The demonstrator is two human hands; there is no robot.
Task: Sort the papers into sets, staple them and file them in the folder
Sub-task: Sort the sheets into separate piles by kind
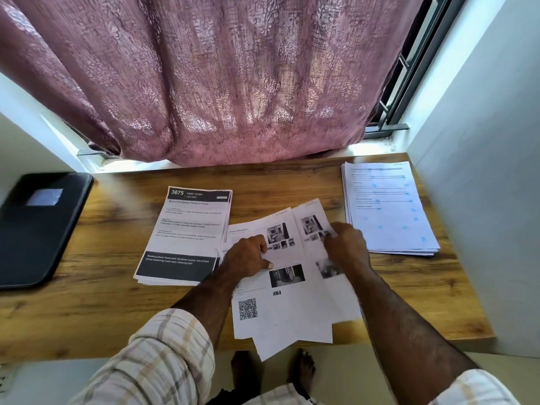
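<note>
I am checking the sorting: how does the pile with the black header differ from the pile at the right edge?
The black-header pile has dark bands at top and bottom; the right pile is pale with faint blue marks. The black-header pile lies left of the hands, the right pile at the desk's far right. Neither is touched; both lie flat.

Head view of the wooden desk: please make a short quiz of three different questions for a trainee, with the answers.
1. True or false: the black rectangular folder lies closed at the left edge of the brown wooden desk.
2. How many separate groups of white printed papers are on the desk?
3. Which sheets does the left hand hold? A) the stack headed 3675 B) the loose photo sheets in the middle C) the far right stack

Key: 1 true. 2 three. 3 B; the right hand holds the same sheets too.
</note>
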